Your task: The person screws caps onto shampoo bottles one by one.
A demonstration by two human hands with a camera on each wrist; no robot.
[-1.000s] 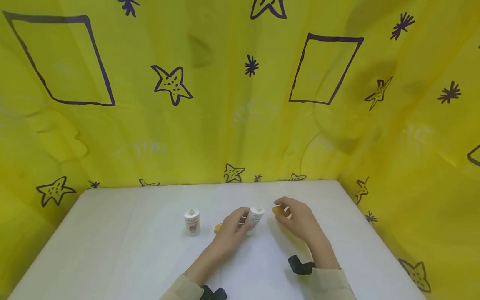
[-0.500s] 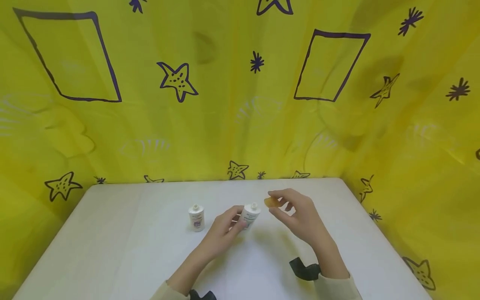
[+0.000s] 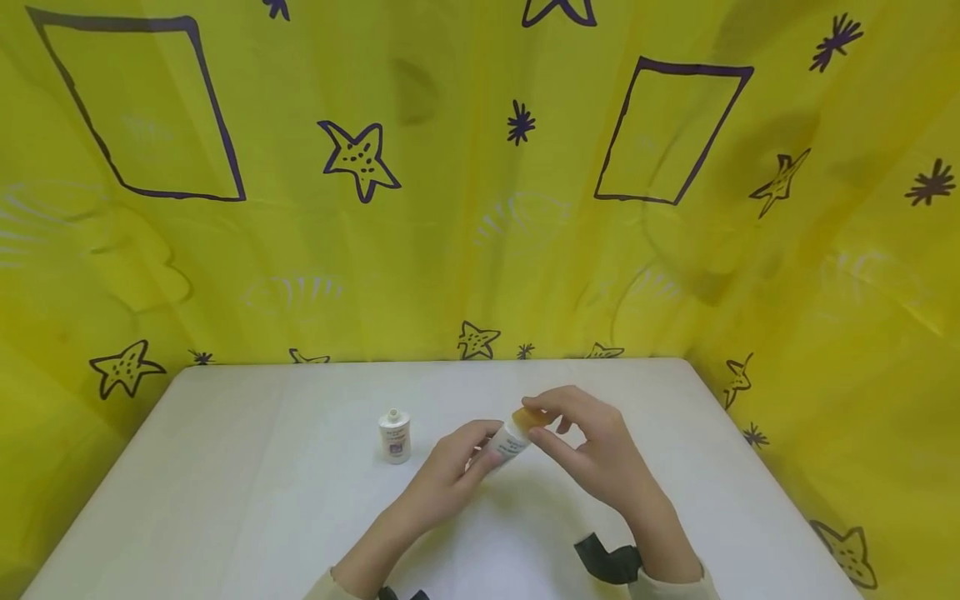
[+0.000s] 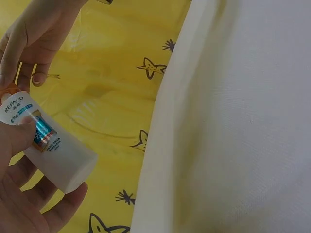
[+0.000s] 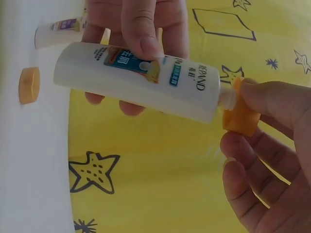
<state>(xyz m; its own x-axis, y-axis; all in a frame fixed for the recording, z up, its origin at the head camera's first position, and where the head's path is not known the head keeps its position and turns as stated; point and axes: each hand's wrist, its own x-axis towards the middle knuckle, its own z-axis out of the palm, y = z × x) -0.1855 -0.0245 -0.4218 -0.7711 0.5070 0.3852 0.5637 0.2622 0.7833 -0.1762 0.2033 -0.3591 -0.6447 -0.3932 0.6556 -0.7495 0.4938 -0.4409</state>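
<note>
My left hand [image 3: 453,473] grips a white shampoo-type bottle [image 5: 141,82] around its body, above the table and tilted toward the right. The thumb lies across its label, which reads REPAND. Between thumb and fingers my right hand [image 3: 592,442] pinches an orange cap [image 5: 243,114]. The cap sits at the bottle's neck, slightly askew, with part of the pale neck showing in the right wrist view. From the left wrist view, the bottle [image 4: 58,145] points its flat base away from the orange cap [image 4: 9,90].
A second white bottle [image 3: 395,439], uncapped, stands upright on the white table [image 3: 225,483], left of my hands. Another orange cap [image 5: 29,85] lies on the table in the right wrist view; the left hand hides it from the head view. A yellow patterned curtain [image 3: 435,250] hangs behind.
My right hand has brought the orange cap leftward onto the bottle's neck. The bottle has been lifted and now leans further right. The standing bottle has stayed in place.
</note>
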